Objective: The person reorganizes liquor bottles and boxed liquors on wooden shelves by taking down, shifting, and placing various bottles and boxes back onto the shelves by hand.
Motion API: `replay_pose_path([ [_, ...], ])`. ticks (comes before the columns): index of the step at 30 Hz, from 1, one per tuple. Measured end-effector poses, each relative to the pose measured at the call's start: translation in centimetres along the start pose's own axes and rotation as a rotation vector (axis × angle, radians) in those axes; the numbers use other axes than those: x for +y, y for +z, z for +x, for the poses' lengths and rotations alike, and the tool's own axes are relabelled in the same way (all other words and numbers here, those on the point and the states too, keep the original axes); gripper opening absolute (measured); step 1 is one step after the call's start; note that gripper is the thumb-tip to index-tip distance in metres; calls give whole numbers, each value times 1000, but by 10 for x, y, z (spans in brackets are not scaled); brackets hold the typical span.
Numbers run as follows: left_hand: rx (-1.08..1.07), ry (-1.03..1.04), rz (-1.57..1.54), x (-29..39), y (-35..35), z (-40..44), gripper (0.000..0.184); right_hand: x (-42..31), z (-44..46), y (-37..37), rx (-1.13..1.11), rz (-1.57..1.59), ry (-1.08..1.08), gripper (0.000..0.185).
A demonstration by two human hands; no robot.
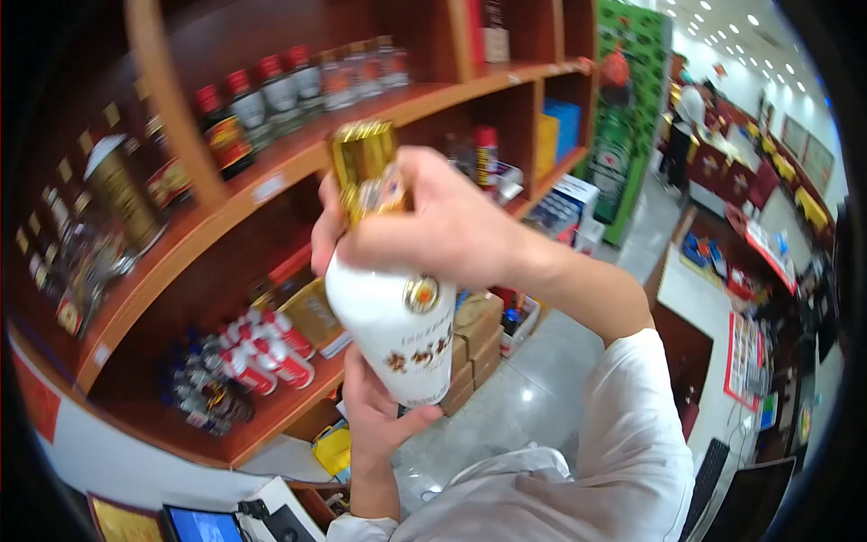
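Note:
A white bottle [393, 330] with a gold cap and a round emblem is held upright, slightly tilted, before the wooden shelves. My right hand [433, 221] is wrapped round its neck just under the gold cap. Lower down, my left hand [379, 406] supports the bottle near its base, with the thumb across the bottom edge and the other fingers behind it.
Wooden shelves [208, 230] hold several bottles with red caps [248, 104] and red-and-white cans [271, 348]. Cartons [474, 343] stand on the floor behind the bottle. A green cooler [614, 135], a counter [691, 303] and another person [691, 117] are at the right.

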State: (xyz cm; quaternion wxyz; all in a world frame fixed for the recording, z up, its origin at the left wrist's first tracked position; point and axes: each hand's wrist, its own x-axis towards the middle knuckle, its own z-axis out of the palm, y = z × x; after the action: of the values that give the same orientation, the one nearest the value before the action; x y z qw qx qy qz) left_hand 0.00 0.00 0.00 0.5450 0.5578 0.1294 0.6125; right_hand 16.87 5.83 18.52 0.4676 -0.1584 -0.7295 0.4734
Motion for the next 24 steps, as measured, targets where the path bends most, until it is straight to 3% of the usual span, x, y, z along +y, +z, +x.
replay_pose_path([
  [2,-4,-221,83,15,9,8,99,5,-9,11,39,-55,-45,17],
  [3,-93,-168,174,-77,100,41,97,-6,-84,-96,35,-48,-48,16],
  [4,-146,-164,246,-106,117,45,96,-10,-108,-119,65,-73,-5,17],
  [6,-203,-190,340,-149,150,59,90,-19,-145,-170,83,-164,70,25],
  [9,-235,-268,245,-183,207,102,87,-11,-177,-236,316,-146,-53,29],
  [10,-241,-268,233,-193,225,117,86,-10,-184,-257,382,-133,-53,43],
  [13,-225,-189,354,-230,258,159,84,-23,-215,-317,508,-345,140,59],
  [14,-260,-165,396,-243,262,175,84,-15,-222,-336,552,-390,145,81],
  [17,-272,-107,561,-277,280,230,83,5,-231,-387,488,-546,66,95],
  [18,-275,35,581,-287,288,252,80,17,-225,-406,548,-675,16,100],
  [24,-273,217,576,-328,304,428,80,25,-137,-540,556,-811,-327,89],
])
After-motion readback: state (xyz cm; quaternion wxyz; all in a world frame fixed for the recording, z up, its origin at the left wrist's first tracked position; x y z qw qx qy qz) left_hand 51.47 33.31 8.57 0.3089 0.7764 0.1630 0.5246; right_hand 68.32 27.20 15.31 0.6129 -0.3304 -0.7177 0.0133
